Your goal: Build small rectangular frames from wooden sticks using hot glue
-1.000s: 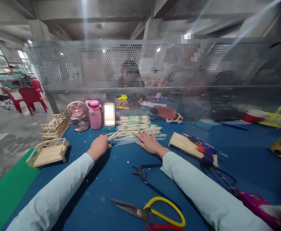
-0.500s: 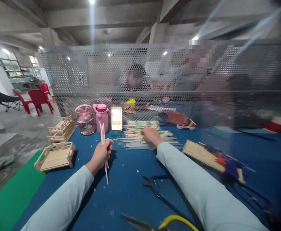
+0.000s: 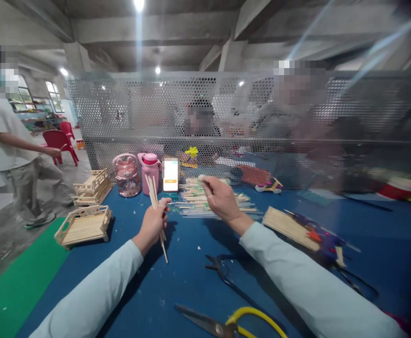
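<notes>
Several thin wooden chopsticks (image 3: 153,191) stand tilted in my left hand (image 3: 154,219), whose fingers are wrapped round them. Their lower ends point down toward the blue table. My right hand (image 3: 221,199) is over the pile of chopsticks in clear and green wrappers (image 3: 191,193), its fingers pinched together. What the pinch holds, if anything, I cannot make out. Below the right hand lie dark-handled pliers (image 3: 222,272), and closer to me are scissors with yellow handles (image 3: 219,328).
Small stick-built beds (image 3: 85,227) stand at the left. A pink bottle (image 3: 150,176), a clear pink-lidded bottle (image 3: 127,176) and a lit phone (image 3: 170,174) line the back by a perforated metal screen (image 3: 113,108). A stick panel (image 3: 290,227) and a blue glue gun (image 3: 327,246) lie right.
My right hand has lifted off the wrapped chopsticks and turned, with its fingertips now upward. My left hand keeps its bundle, shifted slightly. A person has come into view at the left.
</notes>
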A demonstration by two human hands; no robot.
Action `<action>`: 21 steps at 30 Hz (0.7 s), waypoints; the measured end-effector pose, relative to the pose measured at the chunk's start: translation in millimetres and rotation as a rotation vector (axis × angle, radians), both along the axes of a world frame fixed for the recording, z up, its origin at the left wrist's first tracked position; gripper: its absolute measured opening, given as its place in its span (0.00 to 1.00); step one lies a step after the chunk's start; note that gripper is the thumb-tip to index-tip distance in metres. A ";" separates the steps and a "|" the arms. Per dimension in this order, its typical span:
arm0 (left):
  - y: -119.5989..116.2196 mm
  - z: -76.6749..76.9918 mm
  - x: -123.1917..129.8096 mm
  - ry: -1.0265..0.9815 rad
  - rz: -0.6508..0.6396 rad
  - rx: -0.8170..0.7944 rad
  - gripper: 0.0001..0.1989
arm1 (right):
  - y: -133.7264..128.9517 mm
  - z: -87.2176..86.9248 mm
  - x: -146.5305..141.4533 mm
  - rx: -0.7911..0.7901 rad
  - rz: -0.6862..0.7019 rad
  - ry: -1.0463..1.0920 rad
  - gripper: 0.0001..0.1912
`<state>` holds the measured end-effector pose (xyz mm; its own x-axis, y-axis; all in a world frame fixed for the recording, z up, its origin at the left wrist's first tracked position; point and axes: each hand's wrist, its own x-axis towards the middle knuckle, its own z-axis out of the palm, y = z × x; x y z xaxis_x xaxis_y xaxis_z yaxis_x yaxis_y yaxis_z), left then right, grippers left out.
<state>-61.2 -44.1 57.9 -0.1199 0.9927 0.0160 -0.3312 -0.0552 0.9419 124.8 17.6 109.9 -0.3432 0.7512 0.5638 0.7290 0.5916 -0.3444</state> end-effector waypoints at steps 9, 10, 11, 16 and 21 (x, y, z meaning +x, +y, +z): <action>-35.6 44.2 -2.4 0.022 0.044 0.151 0.18 | -96.0 1.1 -56.7 -0.647 0.374 0.435 0.23; -38.0 49.6 -9.2 0.011 0.091 0.166 0.16 | -106.7 -2.9 -53.7 -0.675 0.365 0.431 0.21; -40.4 53.8 -14.5 -0.001 0.126 0.181 0.15 | -117.4 -7.9 -50.4 -0.699 0.347 0.422 0.16; -60.0 44.5 1.2 0.075 0.010 0.129 0.16 | -155.9 -38.9 -48.9 -0.693 0.224 0.492 0.16; -77.2 19.3 21.4 0.181 -0.190 0.078 0.17 | -152.8 -45.6 -48.1 -0.776 0.212 0.541 0.22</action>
<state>-39.8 -121.3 77.1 0.0803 0.9920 0.0976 -0.1692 -0.0830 0.9821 76.7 -135.2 64.3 -0.3547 0.9332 0.0586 0.2613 0.1591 -0.9521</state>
